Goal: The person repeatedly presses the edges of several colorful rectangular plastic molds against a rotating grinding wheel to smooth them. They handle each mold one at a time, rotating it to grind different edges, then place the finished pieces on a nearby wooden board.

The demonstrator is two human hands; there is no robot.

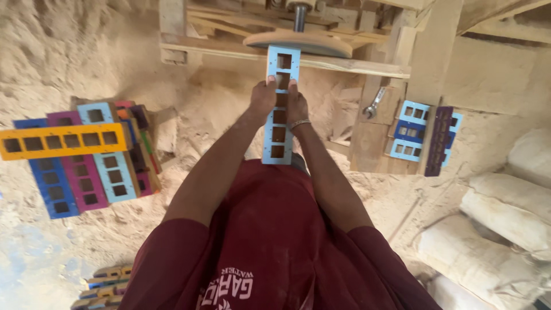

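Sawdust lies thick and pale over the floor of this rough workshop, heaped against a timber machine frame at the far side. Both hands grip a long, light-blue painted wooden strip pierced with a row of square holes; the left hand and right hand have fingers wrapped tightly round its edges about a third of the way down, a metal bangle on the right wrist. The strip's far end sits against the flat round wooden disc on a steel spindle, so the step in hand looks like sanding that end; next, I judge, steady pressure and a square hold are needed. On the left rests a stack of similar strips in yellow, blue, magenta and pale blue, matte and dusty. Right of the frame lie more blue and purple pieces, a spanner, and bulging pale sacks.
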